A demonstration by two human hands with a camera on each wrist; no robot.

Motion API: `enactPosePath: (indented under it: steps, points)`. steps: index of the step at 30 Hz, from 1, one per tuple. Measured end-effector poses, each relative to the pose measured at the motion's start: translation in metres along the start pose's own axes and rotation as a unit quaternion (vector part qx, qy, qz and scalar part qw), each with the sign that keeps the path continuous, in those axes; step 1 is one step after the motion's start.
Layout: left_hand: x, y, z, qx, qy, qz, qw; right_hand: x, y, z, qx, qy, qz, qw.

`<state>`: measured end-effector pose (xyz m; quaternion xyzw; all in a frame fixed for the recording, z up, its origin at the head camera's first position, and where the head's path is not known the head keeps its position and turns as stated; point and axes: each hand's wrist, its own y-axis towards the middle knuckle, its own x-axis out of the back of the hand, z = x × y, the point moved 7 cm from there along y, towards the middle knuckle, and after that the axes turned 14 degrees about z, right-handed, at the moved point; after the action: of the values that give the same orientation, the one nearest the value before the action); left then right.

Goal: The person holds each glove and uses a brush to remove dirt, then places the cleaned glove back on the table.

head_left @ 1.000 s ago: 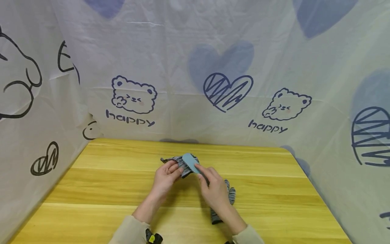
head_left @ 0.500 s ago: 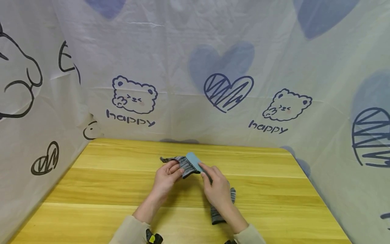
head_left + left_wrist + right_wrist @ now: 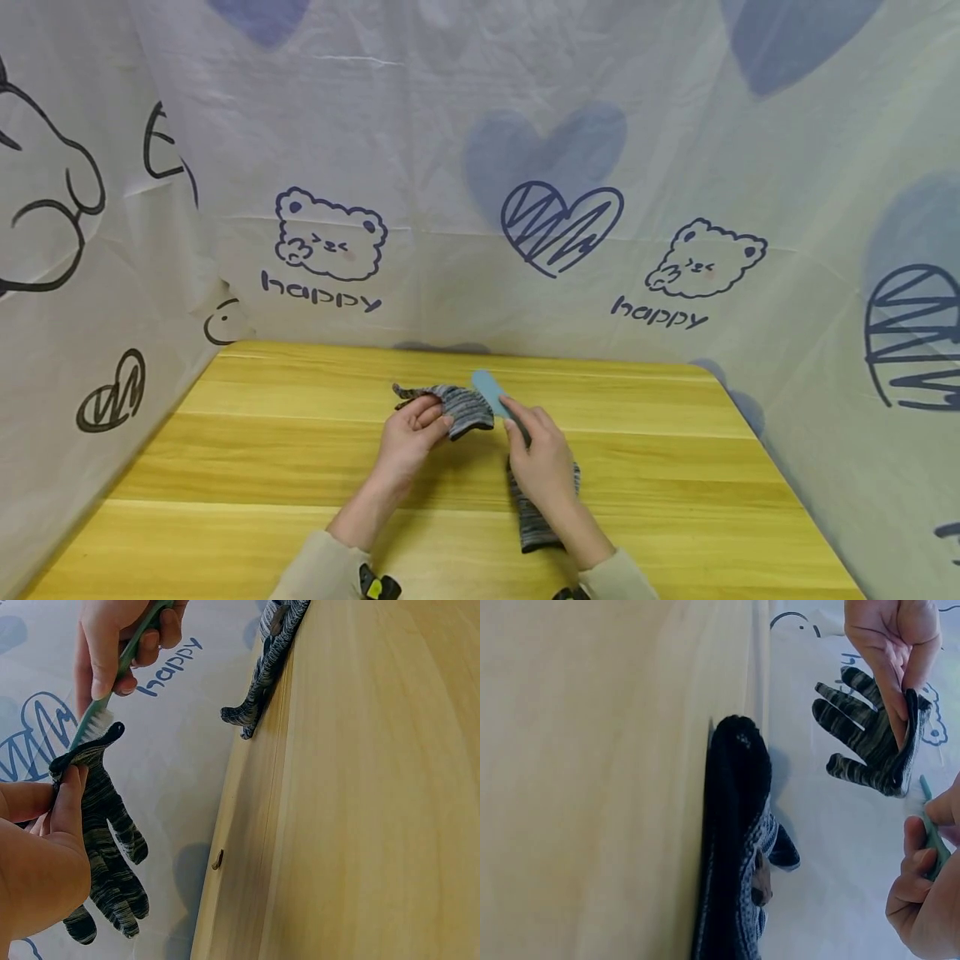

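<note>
My left hand (image 3: 407, 442) pinches a grey-and-black knitted glove (image 3: 467, 407) near its cuff and holds it above the table. In the left wrist view the fingers of this glove (image 3: 112, 870) hang down. A blue-green brush (image 3: 489, 392) with white bristles is gripped in my right hand (image 3: 540, 462), index finger laid along it. Its head is at the cuff edge, as the left wrist view shows; whether the bristles touch is hard to tell. Below my right hand a second matching glove (image 3: 534, 525) lies on the table, partly hidden by that hand and forearm.
The wood-grain table (image 3: 247, 467) stretches around both hands. Behind it and along the sides hangs a white cloth (image 3: 442, 183) printed with hearts and bears. In the right wrist view the lying glove (image 3: 735, 825) shows its dark cuff opening and a brown patch.
The brush has slid rightward along the held glove, from over its striped knit to the cuff edge, my right hand moving with it. My left hand and its glove have stayed almost still.
</note>
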<state>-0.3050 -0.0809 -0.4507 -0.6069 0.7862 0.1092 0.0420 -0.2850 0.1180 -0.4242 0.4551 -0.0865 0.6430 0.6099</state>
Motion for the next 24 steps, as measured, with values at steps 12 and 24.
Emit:
enactPosePath:
  steps: [12, 24]
  points:
    - [0.003, -0.001, 0.001, 0.010, 0.001, 0.000, 0.9999, 0.011, 0.004, -0.005, -0.040, 0.052, 0.007, 0.9978]
    - [0.003, 0.000, 0.002, 0.010, -0.001, -0.008, 0.9999, -0.004, -0.003, 0.022, 0.030, 0.056, 0.042, 0.9971]
